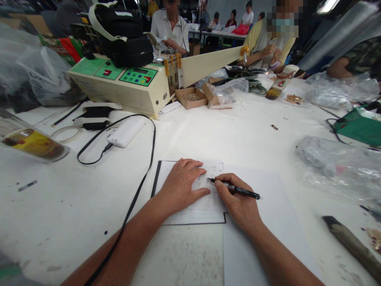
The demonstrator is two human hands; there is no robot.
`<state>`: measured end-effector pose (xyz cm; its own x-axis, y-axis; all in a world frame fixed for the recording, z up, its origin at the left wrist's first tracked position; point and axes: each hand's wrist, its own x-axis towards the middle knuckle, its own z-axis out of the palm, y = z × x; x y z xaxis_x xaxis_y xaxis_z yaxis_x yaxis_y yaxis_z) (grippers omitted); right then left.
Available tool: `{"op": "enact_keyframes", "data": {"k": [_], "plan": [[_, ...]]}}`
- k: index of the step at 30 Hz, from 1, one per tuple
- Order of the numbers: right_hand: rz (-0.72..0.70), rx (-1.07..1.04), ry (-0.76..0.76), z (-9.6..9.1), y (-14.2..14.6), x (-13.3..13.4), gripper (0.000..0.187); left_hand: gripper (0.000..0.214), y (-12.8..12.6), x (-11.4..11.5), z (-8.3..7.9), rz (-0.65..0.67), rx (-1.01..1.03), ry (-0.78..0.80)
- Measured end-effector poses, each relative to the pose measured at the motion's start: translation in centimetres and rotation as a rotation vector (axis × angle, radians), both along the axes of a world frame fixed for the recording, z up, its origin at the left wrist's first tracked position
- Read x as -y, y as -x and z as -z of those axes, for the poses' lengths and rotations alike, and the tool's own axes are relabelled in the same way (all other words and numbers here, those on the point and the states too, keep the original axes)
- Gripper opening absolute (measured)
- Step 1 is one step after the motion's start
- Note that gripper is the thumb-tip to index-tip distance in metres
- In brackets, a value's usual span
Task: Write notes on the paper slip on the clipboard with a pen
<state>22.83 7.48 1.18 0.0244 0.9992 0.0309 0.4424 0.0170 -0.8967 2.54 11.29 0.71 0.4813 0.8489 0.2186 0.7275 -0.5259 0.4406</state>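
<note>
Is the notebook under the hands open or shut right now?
Open: the notebook shows a written page, the left hand lies flat on it and the right hand holds the pen tip to it.

The white table bears a notebook, power bank, cream machine and cardboard boxes.

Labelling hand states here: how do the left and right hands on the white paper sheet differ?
Pose: the left hand lies flat, palm down, fingers extended; the right hand is curled. State: the left hand holds nothing, only pressing the white paper sheet; the right hand grips a slim black pen, tip on the sheet. Shared: both are bare and rest on that sheet.
</note>
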Motion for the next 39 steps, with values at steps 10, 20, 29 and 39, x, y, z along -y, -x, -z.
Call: {"op": "enact_keyframes", "data": {"k": [10,20,29,39], "plan": [[0.054,-0.08,0.077,-0.26,-0.08,-0.19,0.022,0.035,0.29,-0.25,-0.39,0.021,0.01,0.041],[0.041,-0.048,0.084,-0.46,-0.17,-0.09,0.019,0.025,0.19,-0.27,0.17,-0.019,0.057,0.002],[0.038,-0.053,0.102,-0.5,-0.02,-0.03,0.018,0.025,-0.05,-0.3,0.32,-0.039,0.064,-0.008],[0.037,-0.059,0.091,-0.29,0.01,-0.11,0.019,0.025,-0.06,-0.27,0.33,-0.031,0.064,-0.019]]}}
